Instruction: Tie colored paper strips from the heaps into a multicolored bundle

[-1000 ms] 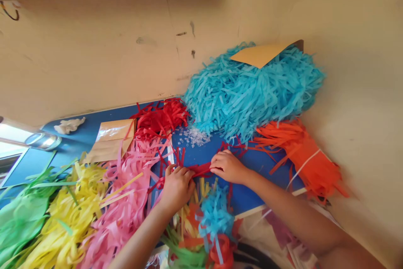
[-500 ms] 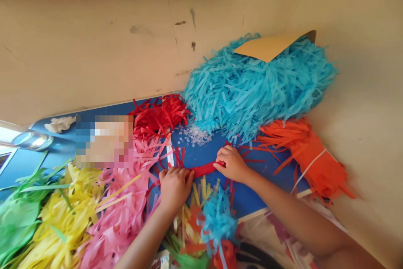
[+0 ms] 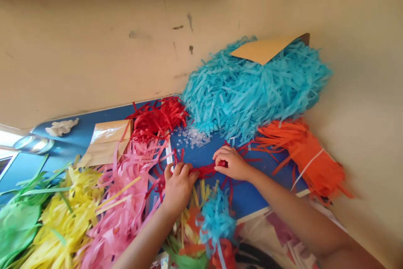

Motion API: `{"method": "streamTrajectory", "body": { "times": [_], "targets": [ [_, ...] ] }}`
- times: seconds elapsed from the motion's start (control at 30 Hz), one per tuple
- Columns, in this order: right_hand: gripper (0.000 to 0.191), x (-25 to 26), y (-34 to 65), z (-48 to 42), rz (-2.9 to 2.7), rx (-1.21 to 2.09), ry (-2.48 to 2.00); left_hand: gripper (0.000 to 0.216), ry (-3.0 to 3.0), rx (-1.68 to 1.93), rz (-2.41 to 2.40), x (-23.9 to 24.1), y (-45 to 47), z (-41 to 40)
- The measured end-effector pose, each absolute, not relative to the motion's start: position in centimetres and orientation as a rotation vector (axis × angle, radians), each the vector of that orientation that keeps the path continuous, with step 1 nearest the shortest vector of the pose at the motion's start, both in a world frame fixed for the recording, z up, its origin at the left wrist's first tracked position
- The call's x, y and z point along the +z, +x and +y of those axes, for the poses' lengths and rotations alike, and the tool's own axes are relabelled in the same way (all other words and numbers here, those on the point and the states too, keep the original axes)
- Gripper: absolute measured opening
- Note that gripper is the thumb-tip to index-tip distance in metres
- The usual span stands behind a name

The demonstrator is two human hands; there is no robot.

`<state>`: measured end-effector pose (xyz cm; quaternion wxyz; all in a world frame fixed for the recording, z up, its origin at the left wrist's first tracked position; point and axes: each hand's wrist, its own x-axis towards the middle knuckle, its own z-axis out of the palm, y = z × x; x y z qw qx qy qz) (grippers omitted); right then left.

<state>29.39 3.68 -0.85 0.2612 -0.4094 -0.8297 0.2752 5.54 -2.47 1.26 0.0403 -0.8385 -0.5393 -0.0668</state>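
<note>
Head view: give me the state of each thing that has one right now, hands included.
left hand: closed on the red strip, fingers curled
right hand: pinching the red strip's other end
red strip: bunched, stretched between both hands
blue fringe heap: piled against the wall, tan card on top
tan card: lying tilted on the heap
orange fringe bundle: flat, banded by a white strip
plastic bag: lying flat on the table
</note>
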Motion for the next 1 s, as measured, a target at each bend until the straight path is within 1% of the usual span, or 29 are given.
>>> {"method": "streamTrajectory", "body": {
  "times": [0.1, 0.17, 0.27, 0.33, 0.4, 0.47, 0.53, 0.57, 0.63, 0.77, 0.9, 1.0],
  "targets": [
    [0.021, -0.1, 30.4, 4.1, -2.314, 0.818, -1.019, 0.027, -2.579, -0.186, -1.624, 1.5, 5.4, -2.3],
    [0.027, 0.6, 31.3, 4.6, -2.386, 0.78, -1.018, 0.029, -2.578, -0.195, -1.632, 1.5, 5.5, -2.2],
    [0.036, 2.1, 32.8, 5.5, -2.496, 0.617, -1.111, 0.031, -2.581, -0.216, -1.646, 1.6, 5.6, -2.1],
    [0.04, 3.4, 33.4, 5.7, -2.423, 0.388, -1.339, 0.031, -2.583, -0.232, -1.639, 1.7, 5.7, -2.1],
    [0.035, 4.6, 33.2, 5.3, -2.308, 0.171, -1.467, 0.029, -2.581, -0.243, -1.623, 1.7, 5.6, -2.1],
    [0.023, 5.3, 32.1, 4.3, -2.389, 0.146, -1.289, 0.027, -2.582, -0.244, -1.613, 1.7, 5.6, -2.1],
    [0.019, 5.1, 30.4, 3.1, -2.562, 0.218, -1.012, 0.026, -2.585, -0.248, -1.622, 1.8, 5.7, -2.1],
    [0.019, 4.7, 29.5, 2.6, -2.622, 0.219, -0.946, 0.027, -2.585, -0.252, -1.632, 1.8, 5.8, -2.1],
    [0.02, 3.6, 28.0, 2.0, -2.701, 0.153, -0.939, 0.028, -2.584, -0.272, -1.655, 1.9, 6.0, -2.1],
    [0.014, 1.5, 26.6, 1.8, -2.824, 0.083, -0.884, 0.028, -2.57, -0.286, -1.701, 2.3, 5.1, -2.1],
    [0.021, 0.5, 26.5, 2.1, -2.82, -0.002, -0.835, 0.024, -2.421, -0.213, -1.825, 3.6, 1.8, -2.2],
    [0.029, 0.4, 26.5, 2.2, -2.805, -0.083, -0.802, 0.021, -2.173, -0.259, -1.901, 4.6, 0.9, -2.9]
  ]
}}
